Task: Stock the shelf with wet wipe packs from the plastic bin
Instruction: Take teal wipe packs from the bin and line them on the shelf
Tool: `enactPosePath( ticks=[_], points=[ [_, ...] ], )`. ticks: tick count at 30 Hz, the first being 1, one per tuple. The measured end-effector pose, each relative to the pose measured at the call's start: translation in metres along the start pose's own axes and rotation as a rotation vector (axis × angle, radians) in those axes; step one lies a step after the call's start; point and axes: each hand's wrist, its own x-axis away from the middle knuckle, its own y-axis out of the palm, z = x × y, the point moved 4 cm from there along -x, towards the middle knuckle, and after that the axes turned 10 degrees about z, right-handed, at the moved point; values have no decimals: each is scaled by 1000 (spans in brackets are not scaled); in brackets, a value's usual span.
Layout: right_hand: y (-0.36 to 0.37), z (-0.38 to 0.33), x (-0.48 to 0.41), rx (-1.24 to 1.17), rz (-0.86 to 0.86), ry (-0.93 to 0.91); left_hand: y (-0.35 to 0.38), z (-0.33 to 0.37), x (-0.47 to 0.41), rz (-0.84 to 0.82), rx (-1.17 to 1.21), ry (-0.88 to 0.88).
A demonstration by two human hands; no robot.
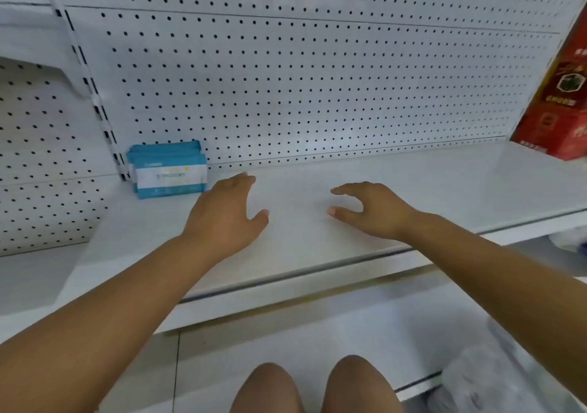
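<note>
red box (559, 111): cut by right edge | wipe packs (171, 176): print unreadable

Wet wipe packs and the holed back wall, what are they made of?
The wet wipe packs look like soft plastic film, faintly glossy, with thin blue edges. The back wall is probably white painted sheet metal, judging by its regular punched holes.

Wet wipe packs (168, 169): a small batch, teal with a white label panel. Flat soft packs standing on edge, one behind another, front face toward me. I cannot count how many. They sit at the rear left corner of the white shelf (413, 187), backed against its pegboard (317, 95). Print too blurred to read.
</note>
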Motion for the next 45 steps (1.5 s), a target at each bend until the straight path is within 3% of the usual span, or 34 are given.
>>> enactPosePath(
  ticks=[18,23,26,29,34,42,45],
  points=[
    [-146,244,273,64,243,607,120,327,68,-171,338,540],
    [-155,297,346,35,224,794,161,389,97,-291,374,611],
    [-141,318,382,22,65,882,188,414,115,-392,330,660],
    [-119,327,409,9,-108,883,219,426,133,-521,308,701],
    [-91,335,416,-63,-167,813,271,438,144,-648,280,721],
    [-48,351,387,116,-444,529,320,436,142,-783,269,682],
    [-45,359,383,109,-451,513,325,427,141,-822,272,682]
  ],
)
